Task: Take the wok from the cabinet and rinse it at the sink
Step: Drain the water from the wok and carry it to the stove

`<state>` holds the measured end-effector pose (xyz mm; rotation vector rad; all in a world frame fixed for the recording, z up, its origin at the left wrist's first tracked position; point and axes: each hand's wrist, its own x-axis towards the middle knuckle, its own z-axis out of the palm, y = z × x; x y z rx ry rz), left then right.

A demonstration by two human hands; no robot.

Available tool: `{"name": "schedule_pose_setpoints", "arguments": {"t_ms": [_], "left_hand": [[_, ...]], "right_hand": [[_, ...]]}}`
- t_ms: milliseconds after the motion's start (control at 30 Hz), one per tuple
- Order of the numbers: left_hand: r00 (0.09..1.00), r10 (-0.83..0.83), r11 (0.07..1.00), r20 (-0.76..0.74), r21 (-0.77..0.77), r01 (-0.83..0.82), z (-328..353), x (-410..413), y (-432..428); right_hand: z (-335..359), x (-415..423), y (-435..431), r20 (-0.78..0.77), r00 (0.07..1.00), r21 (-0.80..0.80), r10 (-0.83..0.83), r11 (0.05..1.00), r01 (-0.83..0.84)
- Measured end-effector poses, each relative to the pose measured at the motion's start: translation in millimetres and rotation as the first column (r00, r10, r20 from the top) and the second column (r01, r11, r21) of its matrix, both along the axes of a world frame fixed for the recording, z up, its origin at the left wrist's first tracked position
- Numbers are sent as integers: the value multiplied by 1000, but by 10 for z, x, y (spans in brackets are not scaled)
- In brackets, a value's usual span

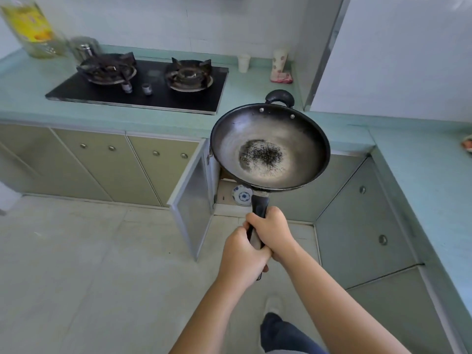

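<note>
A black wok (270,146) with a dark speckled patch in its grey bottom hangs level in the air in front of the corner cabinet. Both hands grip its long black handle (259,208). My right hand (272,232) is wrapped around it nearer the bowl. My left hand (241,259) holds the end, just behind the right one. The cabinet door (191,200) below the counter stands open towards me. A blue and white bowl (242,195) shows inside the cabinet. No sink is in view.
A black two-burner gas hob (143,81) sits in the pale green counter (421,169), which turns a corner and runs along the right. An oil bottle (30,26), a metal pot (84,48) and two cups (244,62) stand by the wall. My foot (273,306) is on the tiled floor.
</note>
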<state>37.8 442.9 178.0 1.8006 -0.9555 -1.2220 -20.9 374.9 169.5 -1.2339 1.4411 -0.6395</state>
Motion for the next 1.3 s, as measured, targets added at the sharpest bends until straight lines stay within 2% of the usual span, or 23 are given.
{"name": "schedule_pose_setpoints", "arguments": {"t_ms": [200, 567, 867, 1133, 1300], "left_hand": [[999, 40, 999, -18, 10, -40, -88, 166, -685], [996, 93, 995, -1, 27, -93, -126, 276, -2552], [999, 35, 999, 33, 26, -36, -137, 520, -3625], [997, -7, 1000, 73, 31, 5, -296, 823, -4471], [999, -12, 998, 48, 54, 9, -377, 943, -4854]], "right_hand": [[-143, 223, -717, -13, 999, -5, 34, 999, -34], [-113, 315, -2574, -36, 995, 8, 92, 996, -91], [-237, 551, -3676, -37, 995, 62, 97, 994, -94], [-404, 832, -4512, -64, 997, 65, 37, 997, -33], [-473, 945, -4867, -44, 999, 75, 27, 997, -23]]}}
